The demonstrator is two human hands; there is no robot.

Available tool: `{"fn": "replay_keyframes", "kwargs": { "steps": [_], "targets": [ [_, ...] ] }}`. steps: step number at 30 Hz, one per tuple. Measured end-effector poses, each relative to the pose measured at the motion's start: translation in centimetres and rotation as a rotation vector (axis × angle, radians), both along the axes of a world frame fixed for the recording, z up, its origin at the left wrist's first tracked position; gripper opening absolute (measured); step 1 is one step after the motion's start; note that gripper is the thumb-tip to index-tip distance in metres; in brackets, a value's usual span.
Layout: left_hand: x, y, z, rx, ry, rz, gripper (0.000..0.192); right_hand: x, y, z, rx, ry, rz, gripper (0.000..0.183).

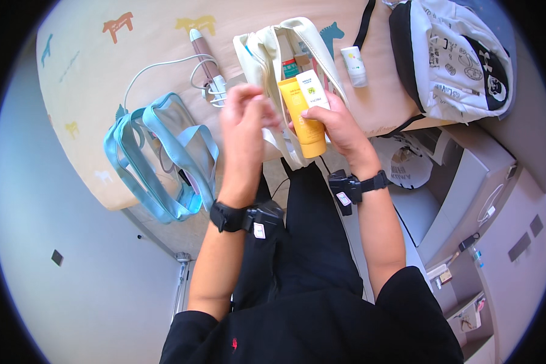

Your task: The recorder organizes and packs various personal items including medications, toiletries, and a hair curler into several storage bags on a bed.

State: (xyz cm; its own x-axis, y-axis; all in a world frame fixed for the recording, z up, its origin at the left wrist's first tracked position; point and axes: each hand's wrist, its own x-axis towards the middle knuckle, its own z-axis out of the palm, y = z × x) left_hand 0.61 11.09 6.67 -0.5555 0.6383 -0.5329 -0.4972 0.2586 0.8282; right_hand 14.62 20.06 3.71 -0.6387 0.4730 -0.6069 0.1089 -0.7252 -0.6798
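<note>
My right hand (341, 125) grips a yellow squeeze tube (302, 118) and a white tube (313, 90) side by side, both bearing writing. They are over the front part of a cream zip pouch (245, 59) that stands unzipped on the bed, with a red and green package (290, 68) and other items inside. To the left of the tubes is my left hand (250, 111), blurred, its fingers curled; whether it holds anything is unclear. Further left, a light-blue pouch with clear panels (164, 136) sits at the bed's edge.
A hair-styling iron (207, 63) with a white cord lies behind the blue pouch. Right of the cream pouch is a small white bottle (354, 66). A white and black backpack (450, 63) occupies the right side of the patterned bed cover (95, 59). Shelving (464, 159) stands at right.
</note>
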Motion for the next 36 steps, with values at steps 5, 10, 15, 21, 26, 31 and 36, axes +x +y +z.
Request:
{"fn": "replay_keyframes", "kwargs": {
  "steps": [5, 10, 15, 21, 26, 31, 36],
  "targets": [
    [0.3, 4.2, -7.7, -0.175, 0.103, 0.154, 0.033, -0.4, -0.3, 0.4, 0.08, -0.035, -0.113, 0.045],
    [-2.1, 4.9, -13.7, -0.366, 0.059, 0.081, 0.032, 1.2, 0.1, -0.8, 0.148, -0.103, -0.047, 0.059],
    [-3.7, 6.3, -17.3, -0.504, 0.181, -0.199, 0.027, 3.0, 0.8, -1.8, 0.196, -0.135, -0.001, 0.059],
    [-4.5, 5.9, -19.0, -0.322, -0.018, -0.41, 0.027, 4.3, 0.6, -3.1, 0.308, -0.14, 0.012, 0.056],
    [-4.0, 5.4, -19.0, -0.304, -0.085, -0.389, 0.026, 4.4, 1.1, -2.6, 0.3, -0.155, -0.006, 0.054],
    [-2.8, 4.6, -19.8, -0.306, 0.25, -0.266, 0.054, 3.7, 0.8, -1.7, 0.333, -0.17, 0.004, 0.048],
    [-1.4, 3.5, -18.1, -0.459, 0.509, -0.327, 0.045, 3.8, 0.7, -1.8, 0.358, -0.179, -0.011, 0.045]
  ]
}}
